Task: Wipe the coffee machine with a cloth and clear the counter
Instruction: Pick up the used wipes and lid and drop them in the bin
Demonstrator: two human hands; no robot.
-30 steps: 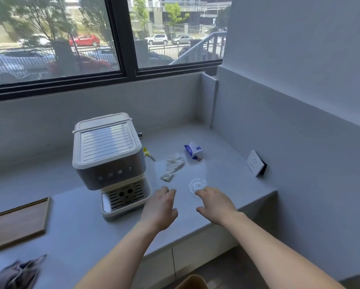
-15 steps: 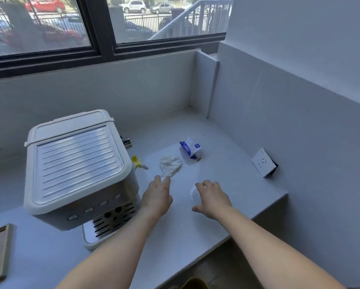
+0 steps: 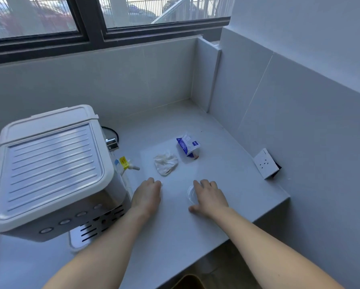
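Note:
A white coffee machine (image 3: 49, 170) with a ribbed top stands at the left of the grey counter (image 3: 227, 163). Right of it lie a crumpled clear plastic wrapper (image 3: 166, 164) and a torn blue and white packet (image 3: 187, 146). A clear round plastic lid (image 3: 190, 193) lies flat nearer the front. My right hand (image 3: 209, 198) rests over the lid with fingers spread, covering its right part. My left hand (image 3: 146, 197) is on the counter just below the wrapper, fingers curled down, holding nothing that I can see. No cloth is in view.
A white wall socket (image 3: 265, 163) juts from the right wall above the counter. A yellow tag and a small nozzle (image 3: 127, 163) stick out of the machine's right side. The counter's front edge (image 3: 237, 236) drops to the floor, where a brown object (image 3: 188, 281) shows.
Both hands have moved forward: the right one has come down onto the clear lid, the left one has neared the wrapper. The view has tilted down and closer, and the wooden board has left the view.

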